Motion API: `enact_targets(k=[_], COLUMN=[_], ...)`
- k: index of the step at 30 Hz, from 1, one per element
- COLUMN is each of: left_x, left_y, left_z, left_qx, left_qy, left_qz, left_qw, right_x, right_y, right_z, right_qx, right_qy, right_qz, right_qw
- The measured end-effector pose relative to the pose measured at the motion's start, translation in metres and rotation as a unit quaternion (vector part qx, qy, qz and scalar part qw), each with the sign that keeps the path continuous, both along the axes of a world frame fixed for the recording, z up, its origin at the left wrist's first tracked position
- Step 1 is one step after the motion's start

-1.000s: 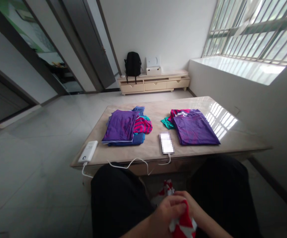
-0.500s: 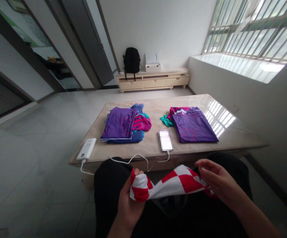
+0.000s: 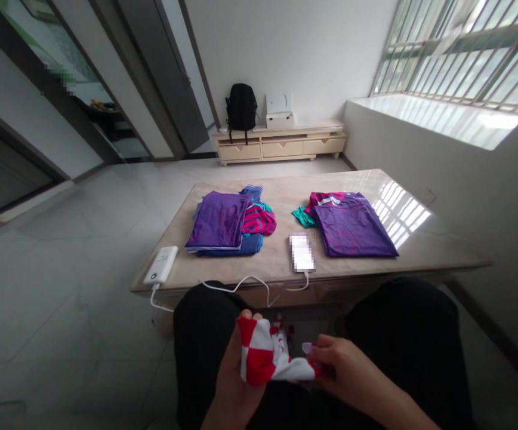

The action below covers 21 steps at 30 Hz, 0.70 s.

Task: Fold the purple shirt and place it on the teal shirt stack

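Note:
A red and white checkered cloth (image 3: 259,351), perhaps a garment, is bunched between my hands above my lap. My left hand (image 3: 237,370) is closed round its bulky left end. My right hand (image 3: 342,364) pinches the narrower right end, with a small pale piece showing at the fingertips. Part of the cloth hangs down between my knees. Beyond, on the table, lie a left pile of folded clothes with a purple garment (image 3: 218,220) on top and a right pile topped by another purple garment (image 3: 356,230).
A phone (image 3: 301,252) lies near the front edge of the marble-look table (image 3: 281,194), joined to a white cable (image 3: 259,279). A white power bank (image 3: 161,264) is at the left corner. A black backpack (image 3: 241,107) and a white box (image 3: 279,119) stand on a low cabinet (image 3: 281,146).
My right hand has moved left and down, closer to my left hand, and has closed on the cloth's end. The stretched cloth is now bunched and shorter. The view has shifted slightly.

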State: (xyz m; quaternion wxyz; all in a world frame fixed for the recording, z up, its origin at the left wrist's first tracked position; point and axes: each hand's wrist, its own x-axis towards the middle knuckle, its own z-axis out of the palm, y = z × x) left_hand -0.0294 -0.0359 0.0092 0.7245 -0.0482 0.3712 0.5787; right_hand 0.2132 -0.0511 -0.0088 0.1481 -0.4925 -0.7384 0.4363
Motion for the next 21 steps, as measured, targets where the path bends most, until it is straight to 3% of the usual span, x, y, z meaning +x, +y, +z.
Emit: enact_targets(k=[4, 8, 11, 13, 16, 18, 21], left_x=[-0.010, -0.014, -0.019, -0.024, -0.034, -0.038, -0.038], left_y=[0.020, 0.037, 0.043, 0.045, 0.048, 0.048, 0.046], left_z=[0.017, 0.030, 0.029, 0.025, 0.021, 0.022, 0.024], left_qx=[0.006, 0.110, 0.168, 0.193, 0.230, 0.254, 0.293], left_qy=[0.063, 0.184, 0.343, 0.482, 0.612, 0.602, 0.514], left_qz=[0.062, 0.092, 0.073, 0.053, -0.053, -0.146, -0.268], left_qw=[0.996, 0.972, 0.921, 0.853, 0.755, 0.743, 0.760], right_x=[0.037, 0.084, 0.104, 0.108, 0.106, 0.102, 0.097], right_y=[0.014, 0.023, 0.023, 0.021, 0.018, 0.015, 0.011], right_z=[0.013, 0.039, 0.056, 0.063, 0.068, 0.070, 0.076], right_qx=[0.089, 0.236, 0.273, 0.247, 0.186, 0.154, 0.135], right_qy=[-0.058, -0.063, -0.024, 0.008, 0.041, 0.063, 0.099], right_qz=[-0.053, -0.153, -0.188, -0.211, -0.246, -0.270, -0.332], right_qw=[0.993, 0.958, 0.943, 0.946, 0.950, 0.948, 0.928])
